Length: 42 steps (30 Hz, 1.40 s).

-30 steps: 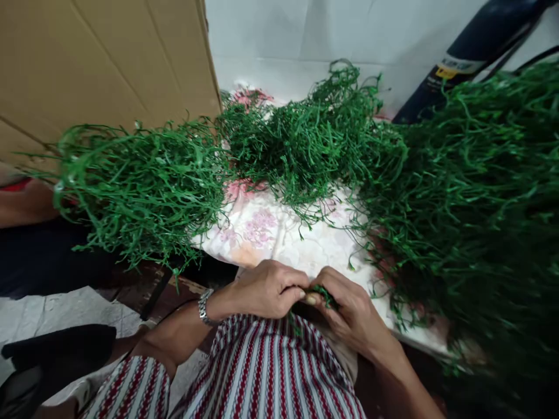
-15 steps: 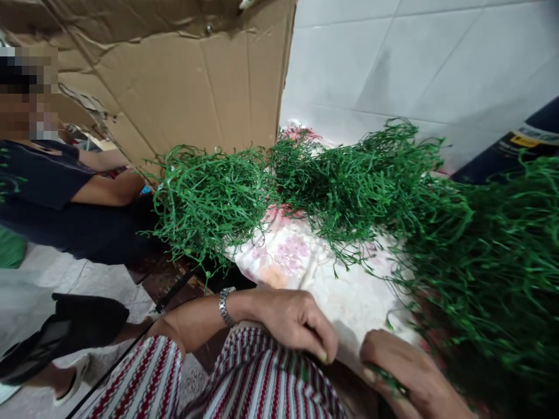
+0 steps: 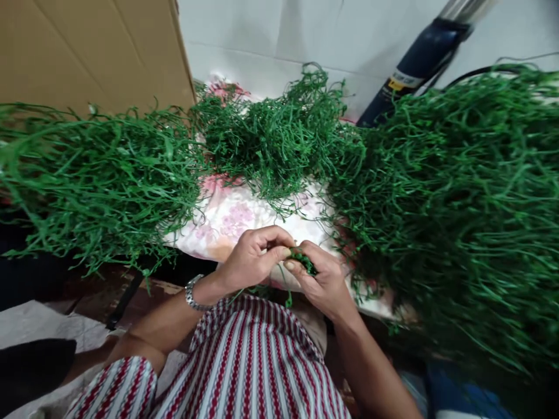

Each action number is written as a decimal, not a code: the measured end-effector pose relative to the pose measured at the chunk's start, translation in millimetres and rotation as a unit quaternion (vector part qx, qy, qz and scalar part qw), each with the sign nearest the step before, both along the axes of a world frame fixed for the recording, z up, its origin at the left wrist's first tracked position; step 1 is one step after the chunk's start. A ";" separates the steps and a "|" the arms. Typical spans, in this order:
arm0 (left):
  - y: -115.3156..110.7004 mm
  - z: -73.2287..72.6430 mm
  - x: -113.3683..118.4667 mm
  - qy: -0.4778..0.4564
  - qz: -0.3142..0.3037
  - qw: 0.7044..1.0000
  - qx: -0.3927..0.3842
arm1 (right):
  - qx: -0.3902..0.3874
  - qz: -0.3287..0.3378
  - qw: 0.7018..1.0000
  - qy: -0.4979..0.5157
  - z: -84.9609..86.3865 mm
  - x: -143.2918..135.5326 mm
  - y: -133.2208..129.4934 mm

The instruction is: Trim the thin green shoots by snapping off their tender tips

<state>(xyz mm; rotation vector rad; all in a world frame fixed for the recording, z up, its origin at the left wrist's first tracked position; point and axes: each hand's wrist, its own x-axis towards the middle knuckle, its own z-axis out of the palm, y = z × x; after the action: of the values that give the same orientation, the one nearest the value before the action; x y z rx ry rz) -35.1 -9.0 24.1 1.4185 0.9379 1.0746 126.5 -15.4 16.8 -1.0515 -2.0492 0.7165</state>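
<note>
My right hand is closed around a small bunch of thin green stems, which shows between thumb and fingers. Close against it, my left hand, with a metal watch on the wrist, pinches thumb and forefinger at the end of that bunch. Exactly what sits between the left fingertips is too small to make out. A few loose stems hang below the hands, over my striped top. Both hands are above the near edge of a white cloth with a flower print.
Tangled green stems lie in a left heap, a middle heap and a large right heap. A cardboard sheet stands at the back left. A dark blue cylinder leans by the tiled wall.
My hands have come together at the bunch; before, they were apart and lower. The view has swung right, so the co-worker's upper body at the left is out of sight.
</note>
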 end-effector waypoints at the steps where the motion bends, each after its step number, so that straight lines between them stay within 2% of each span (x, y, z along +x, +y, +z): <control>1: -0.4 -0.9 -2.4 0.004 -0.014 1.000 0.001 | 0.002 0.012 1.000 0.002 -0.3 1.2 -0.6; 4: -1.5 -3.3 -8.7 0.025 -0.061 0.998 -0.016 | 0.014 0.047 0.999 -0.010 -1.4 5.5 -2.9; 6: -2.6 -4.2 -10.7 0.046 -0.069 0.996 -0.021 | 0.029 0.053 0.998 -0.031 -2.4 7.0 -4.4; 11: -6.8 -5.4 -8.4 0.051 0.001 0.998 0.023 | 0.083 0.018 0.992 -0.092 -9.2 6.4 -7.0; 17: -11.9 -10.1 -4.7 0.062 -0.014 0.997 0.046 | 0.119 0.074 0.989 -0.045 -24.3 7.8 -6.7; 24: -17.1 -15.9 -5.7 0.075 -0.028 0.995 0.051 | 0.129 0.035 0.991 -0.024 -32.6 8.1 -12.1; 28: -16.3 -15.9 -7.6 0.125 -0.036 0.991 0.023 | 0.113 0.056 0.992 -0.021 -31.8 9.9 -14.1; 31: -15.9 -14.1 -9.4 0.168 -0.065 0.984 -0.007 | 0.106 0.062 0.992 -0.023 -32.5 10.7 -15.8; 33: -16.1 -13.7 -9.5 0.160 -0.073 0.984 -0.031 | 0.103 0.054 0.992 -0.039 -34.0 10.9 -16.8; 38: -18.5 -19.3 -4.9 0.062 -0.045 0.993 -0.088 | 0.092 0.046 0.993 -0.057 -38.6 9.9 -18.5; 42: -21.5 -27.3 -1.4 0.048 -0.033 0.994 -0.089 | 0.086 0.023 0.994 -0.058 -42.4 7.1 -21.6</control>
<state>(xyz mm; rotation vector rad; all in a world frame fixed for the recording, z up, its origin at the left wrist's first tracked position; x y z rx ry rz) -36.5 -30.5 -3.2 1.3530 1.0219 0.8580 133.6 -37.0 -25.6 -0.9694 -2.1979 0.5018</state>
